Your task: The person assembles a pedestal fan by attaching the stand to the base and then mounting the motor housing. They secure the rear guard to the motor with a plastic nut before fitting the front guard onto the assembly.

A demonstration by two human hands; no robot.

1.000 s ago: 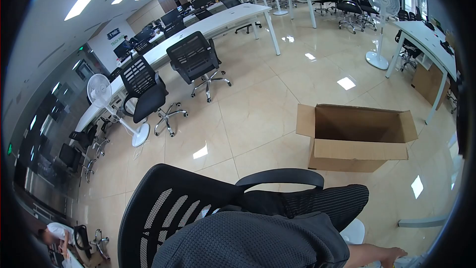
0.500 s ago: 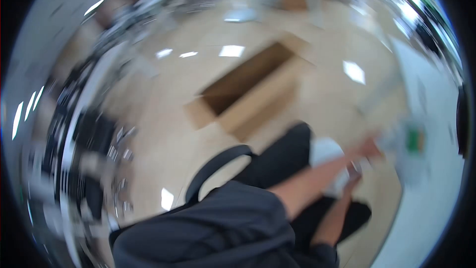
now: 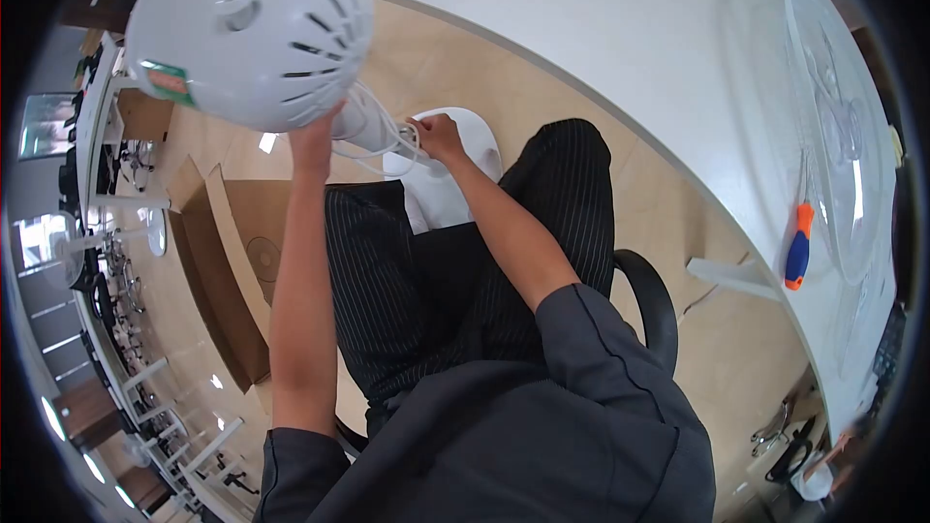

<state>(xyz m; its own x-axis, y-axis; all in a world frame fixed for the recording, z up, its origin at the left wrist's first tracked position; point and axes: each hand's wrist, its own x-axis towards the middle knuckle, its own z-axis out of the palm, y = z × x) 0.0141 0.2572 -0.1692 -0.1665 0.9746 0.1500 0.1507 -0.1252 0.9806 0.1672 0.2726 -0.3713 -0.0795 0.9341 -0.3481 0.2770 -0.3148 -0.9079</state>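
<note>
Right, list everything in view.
Fan motor housing: 1, white, upper left
Fan pole: 1, white, below housing
Fan base: 1, white, floor
Cable: 1, white, around pole
Clear plastic piece, probably fan blade: 1, tabletop
Screwdriver: 1, orange-blue, tabletop
Table: 1, white, right
Cardboard box: 1, brown, floor
Office chair: 1, black, under person
Background desks, chairs: several, far left
Co-worker: 1, lower right
Left hand: 1, bare, gripping housing's underside
Right hand: 1, bare, on pole
Legs: 2, black-striped trousers
</note>
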